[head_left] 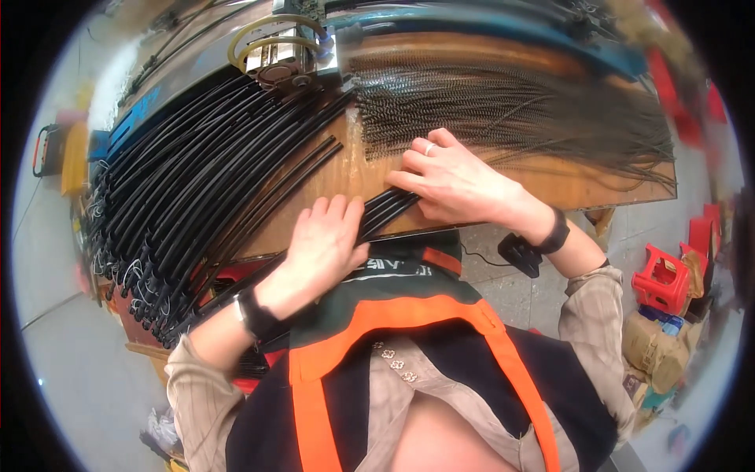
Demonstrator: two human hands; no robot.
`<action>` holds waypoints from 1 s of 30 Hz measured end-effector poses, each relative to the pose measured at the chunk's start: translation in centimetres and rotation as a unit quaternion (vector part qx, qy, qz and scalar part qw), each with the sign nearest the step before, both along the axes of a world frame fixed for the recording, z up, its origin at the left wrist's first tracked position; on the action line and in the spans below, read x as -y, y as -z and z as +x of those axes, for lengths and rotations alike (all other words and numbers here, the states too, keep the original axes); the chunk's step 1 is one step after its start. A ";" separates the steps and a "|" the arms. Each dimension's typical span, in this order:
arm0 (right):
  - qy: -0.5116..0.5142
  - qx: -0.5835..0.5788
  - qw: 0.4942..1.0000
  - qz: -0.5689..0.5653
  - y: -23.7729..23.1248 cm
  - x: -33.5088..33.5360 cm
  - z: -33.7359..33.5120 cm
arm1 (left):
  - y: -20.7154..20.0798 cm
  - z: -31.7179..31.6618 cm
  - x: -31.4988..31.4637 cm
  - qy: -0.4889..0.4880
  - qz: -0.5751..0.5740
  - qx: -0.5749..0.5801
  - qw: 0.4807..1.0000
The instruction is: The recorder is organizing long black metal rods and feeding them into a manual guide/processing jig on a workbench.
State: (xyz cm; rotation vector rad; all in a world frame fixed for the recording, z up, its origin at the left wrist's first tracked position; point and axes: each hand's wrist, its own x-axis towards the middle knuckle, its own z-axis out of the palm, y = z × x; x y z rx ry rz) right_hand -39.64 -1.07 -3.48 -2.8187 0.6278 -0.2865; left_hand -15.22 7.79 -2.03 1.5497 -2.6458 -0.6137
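Note:
My left hand (326, 236) is closed over a small bundle of thin black tubes (384, 214) at the near edge of the table. Farther right, my right hand (452, 179) has its fingers curled round the other end of the same bundle. The tubes slant up to the right between the two hands, and under my left forearm they run on toward the lower left. Beyond my left hand, a large pile of long black tubes (204, 157) fans across the table, with thin pale wire loops (145, 291) at its near left ends.
A metal clamp-like device (287, 59) with a yellowish hose stands at the back of the wooden table (314, 185). Many long spring-like coiled wires (464, 102) cover the right side. A red plastic stool (659, 279) and a tan bag (657, 350) are on the floor at right.

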 end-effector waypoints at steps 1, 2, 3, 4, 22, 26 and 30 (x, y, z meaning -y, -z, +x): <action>0.003 0.000 1.000 -0.003 0.2 0.1 0.0 | 0.0 -0.1 0.2 0.002 -0.001 0.001 1.000; 0.004 0.001 1.000 -0.003 0.3 0.2 -0.2 | -0.1 -0.1 0.3 -0.005 0.026 -0.023 0.999; 0.010 0.027 1.000 0.002 0.5 0.2 -0.5 | -0.1 0.0 0.4 -0.012 0.053 -0.046 0.997; 0.016 0.053 0.998 0.009 0.7 0.2 -0.8 | 0.0 0.1 0.5 -0.020 0.082 -0.069 0.994; 0.160 0.049 0.986 -0.026 1.9 1.4 -5.8 | -4.4 -2.3 1.5 -0.031 0.143 0.018 0.989; 0.145 0.000 0.988 -0.042 1.6 1.3 -5.8 | -5.5 -2.2 1.6 -0.005 0.084 0.079 0.993; 0.146 0.012 0.987 -0.060 1.6 1.2 -5.4 | -6.6 -1.7 3.3 0.030 0.026 0.127 0.991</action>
